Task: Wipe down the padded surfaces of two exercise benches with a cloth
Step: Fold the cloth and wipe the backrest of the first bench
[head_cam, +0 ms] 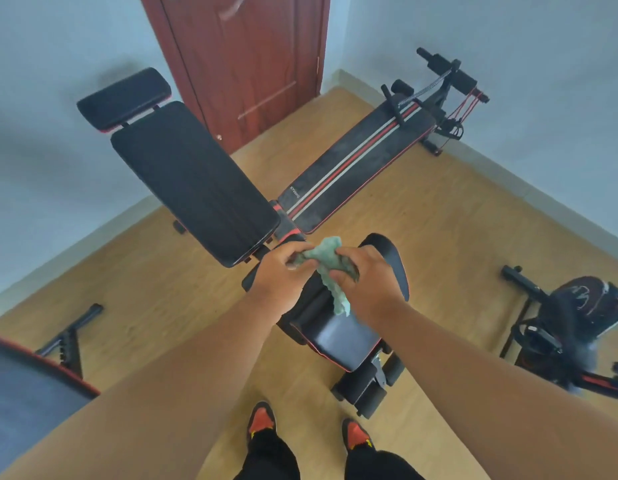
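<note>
The inclined bench [193,181] is the reference landmark: a long black backrest pad rising toward the brown door [238,64], with a separate headrest pad [124,98] at its upper end. Its lower seat pad [338,336] lies nearest the person, directly below the hands. The flat bench [356,161], black with red and white stripes, extends away to the right of the inclined bench, its near end almost meeting the backrest's lower corner. Further right of the inclined bench stands an exercise bike [574,323], well apart. To the left of it, part of another padded surface [27,386] enters at the frame edge.

The cloth [330,268] is held in the air above the seat pad, not in contact with any padding. The left hand [279,275] grips one bunched end with curled fingers; the right hand [363,282] grips the other, and a loose tail hangs below the right hand.

Handling assessment: the cloth appears light, soft and fully limp, so it offers no stiffness of its own. Gather it into a palm-sized wad and press with a flat hand. The vinyl-like padding looks smooth, so wiping should meet little resistance.
</note>
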